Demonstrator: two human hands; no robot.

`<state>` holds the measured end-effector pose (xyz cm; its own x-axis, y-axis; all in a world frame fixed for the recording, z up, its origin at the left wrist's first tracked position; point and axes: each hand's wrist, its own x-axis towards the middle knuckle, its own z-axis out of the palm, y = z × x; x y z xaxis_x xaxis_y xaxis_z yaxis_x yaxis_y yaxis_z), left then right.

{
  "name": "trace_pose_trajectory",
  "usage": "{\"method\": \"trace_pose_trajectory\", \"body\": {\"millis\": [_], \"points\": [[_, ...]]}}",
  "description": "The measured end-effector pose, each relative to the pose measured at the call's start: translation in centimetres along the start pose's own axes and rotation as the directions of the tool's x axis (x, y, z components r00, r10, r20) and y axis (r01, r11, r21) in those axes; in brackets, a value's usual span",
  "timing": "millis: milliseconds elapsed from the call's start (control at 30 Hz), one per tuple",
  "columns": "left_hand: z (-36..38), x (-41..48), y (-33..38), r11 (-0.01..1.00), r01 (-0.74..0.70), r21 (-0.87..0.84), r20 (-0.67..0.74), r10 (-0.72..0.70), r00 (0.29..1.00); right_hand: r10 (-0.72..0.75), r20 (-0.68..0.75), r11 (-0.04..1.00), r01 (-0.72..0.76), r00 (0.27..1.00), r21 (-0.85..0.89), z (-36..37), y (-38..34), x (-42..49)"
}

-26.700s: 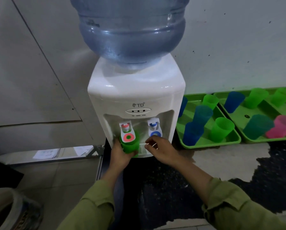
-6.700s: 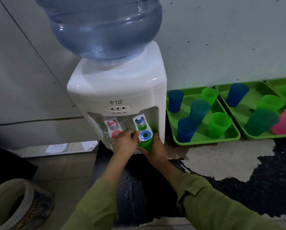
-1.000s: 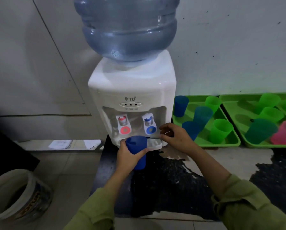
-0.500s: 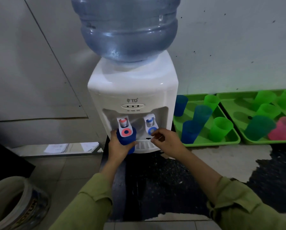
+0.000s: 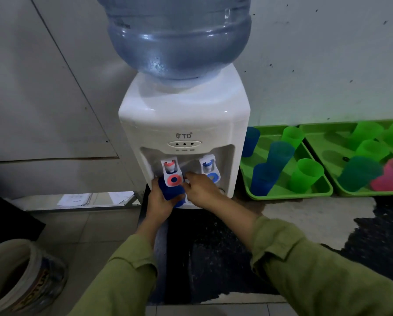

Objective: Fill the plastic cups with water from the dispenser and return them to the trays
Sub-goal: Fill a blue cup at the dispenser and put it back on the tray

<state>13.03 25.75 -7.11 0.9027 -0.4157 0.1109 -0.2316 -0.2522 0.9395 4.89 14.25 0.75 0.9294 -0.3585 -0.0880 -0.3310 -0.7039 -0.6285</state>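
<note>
Your left hand (image 5: 159,202) is wrapped around a blue cup (image 5: 171,193), holding it right up under the dispenser's (image 5: 184,115) red tap (image 5: 173,173). The tap's lever covers the cup's rim, so there's no way to see if any water is in it or running. Your palm hides the cup's lower left side too.

Your right hand (image 5: 201,190) sits in front of the dispenser's blue tap (image 5: 210,171) with the fingers curled, fingertips up next to the red lever and the cup's top edge. Honestly can't tell if it's pinching the lever, touching the cup or gripping nothing at all; it's dim in that recess and the knuckles block the view. That hand also covers most of the drip grate.

The big water bottle (image 5: 179,37) on top of the dispenser is cut off by the top of the frame.

Right of the dispenser on the counter (image 5: 304,215) there's a green tray (image 5: 291,195) with blue, teal and green cups standing in it. One blue cup (image 5: 250,142) is half tucked behind the dispenser's side. Further right of the dispenser, a second green tray (image 5: 332,142) runs out of frame, with green cups, a dark teal one (image 5: 359,172) and a pink one (image 5: 389,174). Can't make out water in any of them.

Down left of the dispenser on the floor, a bucket (image 5: 20,270) is clipped by the frame's corner, its label too blurry to read.
</note>
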Motion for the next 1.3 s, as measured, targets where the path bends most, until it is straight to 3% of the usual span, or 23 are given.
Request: {"method": "trace_pose_trajectory", "body": {"millis": [167, 333, 467, 700, 833, 1067, 1167, 1300], "points": [[0.2, 0.0, 0.3, 1.000, 0.006, -0.027, 0.017, -0.006, 1.000, 0.114, -0.017, 0.992, -0.112, 0.993, 0.061, 0.4, -0.7, 1.0], [0.5, 0.1, 0.3, 0.999, 0.015, -0.032, 0.013, -0.015, 1.000, 0.097, 0.018, 0.994, -0.098, 0.995, 0.057, 0.2, -1.2, 0.7], [0.7, 0.3, -0.1, 0.989, 0.058, -0.136, 0.021, -0.056, 0.998, 0.101, 0.041, 0.982, -0.106, 0.994, 0.157, -0.9, -2.0, -0.2], [0.7, 0.1, 0.0, 0.999, 0.052, -0.017, 0.003, -0.052, 0.999, 0.166, 0.007, 0.890, -0.153, 0.986, 0.430, -3.1, -4.2, -0.9], [0.9, 0.1, 0.3, 0.999, 0.051, 0.009, -0.008, -0.051, 0.999, 0.156, -0.027, 0.890, -0.128, 0.987, 0.438, -3.1, -4.4, -1.1], [1.1, 0.0, 0.3, 0.999, 0.052, -0.005, -0.052, -0.052, 0.997, 0.144, -0.213, 0.954, -0.078, 0.966, 0.291, -3.4, 0.4, -2.6], [1.2, 0.0, 0.4, 0.998, 0.070, 0.004, -0.069, -0.070, 0.995, 0.215, -0.356, 0.957, -0.124, 0.909, 0.261, -4.1, 2.8, -3.4], [1.4, 0.2, 0.1, 0.996, 0.091, -0.004, -0.076, -0.091, 0.993, 0.296, -0.502, 0.923, -0.109, 0.813, 0.368, -5.5, 4.6, -3.2]]}}
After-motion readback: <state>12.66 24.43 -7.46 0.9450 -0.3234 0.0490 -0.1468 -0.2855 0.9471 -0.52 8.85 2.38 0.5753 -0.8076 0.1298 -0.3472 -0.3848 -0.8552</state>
